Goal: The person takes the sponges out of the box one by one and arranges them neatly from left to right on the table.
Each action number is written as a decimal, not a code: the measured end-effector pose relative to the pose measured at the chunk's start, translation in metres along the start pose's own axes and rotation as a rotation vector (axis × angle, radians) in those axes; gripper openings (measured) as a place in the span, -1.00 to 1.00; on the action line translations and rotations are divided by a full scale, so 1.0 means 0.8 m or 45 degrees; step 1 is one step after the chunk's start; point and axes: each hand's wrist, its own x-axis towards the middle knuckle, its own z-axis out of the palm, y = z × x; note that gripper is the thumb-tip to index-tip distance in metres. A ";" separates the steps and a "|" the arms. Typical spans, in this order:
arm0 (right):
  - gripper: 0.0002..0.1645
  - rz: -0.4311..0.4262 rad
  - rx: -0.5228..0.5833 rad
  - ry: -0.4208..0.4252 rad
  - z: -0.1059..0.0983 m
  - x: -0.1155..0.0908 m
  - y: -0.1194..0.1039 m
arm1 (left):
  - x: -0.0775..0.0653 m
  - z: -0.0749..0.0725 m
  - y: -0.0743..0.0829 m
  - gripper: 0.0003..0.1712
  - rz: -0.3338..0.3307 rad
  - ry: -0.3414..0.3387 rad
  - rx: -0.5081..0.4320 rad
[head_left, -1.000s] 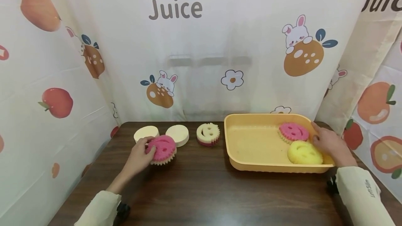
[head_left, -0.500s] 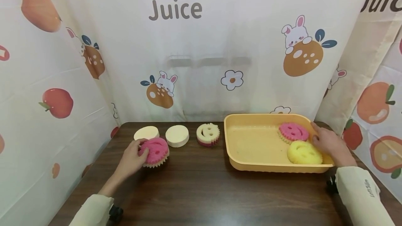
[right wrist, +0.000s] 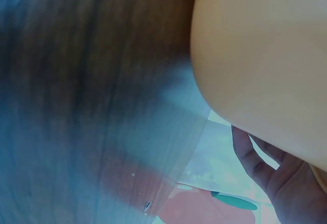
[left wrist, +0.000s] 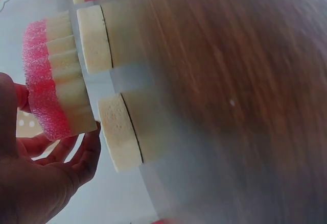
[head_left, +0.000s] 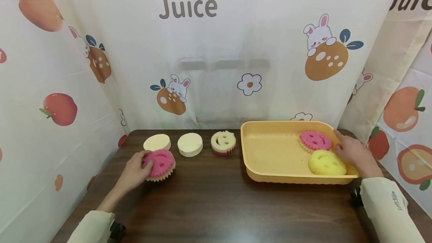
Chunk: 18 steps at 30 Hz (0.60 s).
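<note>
One scalloped sponge, pink and coarse above, cream and deeply toothed below, with a smiling mouth cut into its top, is held just off the bench, well to the left of the orange tray. Farther back and also left of the tray stand a plain cream disc, the farthest from it, then a second cream disc, then a smiley piece just beside its wall, cream over dark pink with notched edges. Inside the tray, toward its right end, lie a pink smiley sponge on a cream layer and, in front, a rounder yellow smiley sponge.

Compared with a second ago, the scalloped sponge has shifted left, farther from the tray; everything in the tray lies as it did, and the right hand has kept its place.

Left of the tray, the left hand grasps the scalloped sponge, thumb and fingers spread only as wide as its rim. At the tray's right end, the right hand grips the wall, thumb inside and fingers against the outside.
</note>
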 end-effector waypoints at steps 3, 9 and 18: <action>-0.14 0.003 0.001 0.000 0.000 0.000 0.001 | -0.001 -0.004 -0.003 -0.49 0.013 -0.009 0.015; -0.15 -0.009 -0.007 0.008 -0.001 -0.001 -0.001 | -0.002 -0.007 -0.012 -0.49 0.042 -0.005 0.057; -0.14 -0.005 -0.004 0.003 -0.005 -0.004 -0.006 | -0.003 -0.014 -0.023 -0.49 0.003 -0.023 0.073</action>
